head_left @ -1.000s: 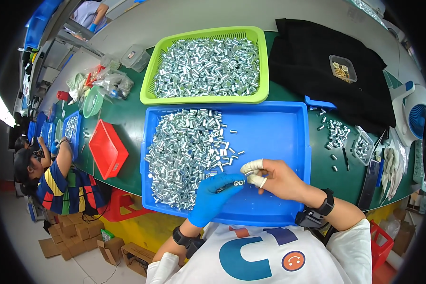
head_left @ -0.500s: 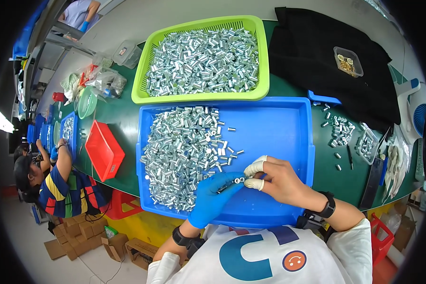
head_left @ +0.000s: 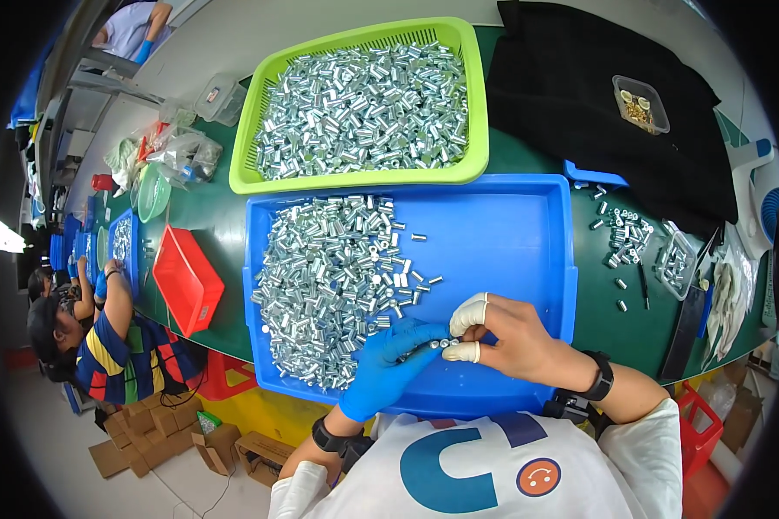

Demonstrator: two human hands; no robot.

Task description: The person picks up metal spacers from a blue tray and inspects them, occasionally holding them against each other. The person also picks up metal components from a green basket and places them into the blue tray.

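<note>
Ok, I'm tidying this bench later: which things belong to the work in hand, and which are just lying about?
Likely part of the work:
metal cylinders in the left hand
blue tray
green basket of similar cylinders

Apparently just lying about:
red bin
black cloth
plastic bags

Bold print marks the white shirt (head_left: 571, 445) of a worker: a large, curved teal character (head_left: 420, 471) at the chest, a purple block (head_left: 518, 428) above its right side, and an orange, dark-rimmed round smiley emblem (head_left: 538, 477) to the right. A small pale label (head_left: 203, 313) stands on the side of a red bin (head_left: 213, 301) at left, its lettering too small to read.
</note>
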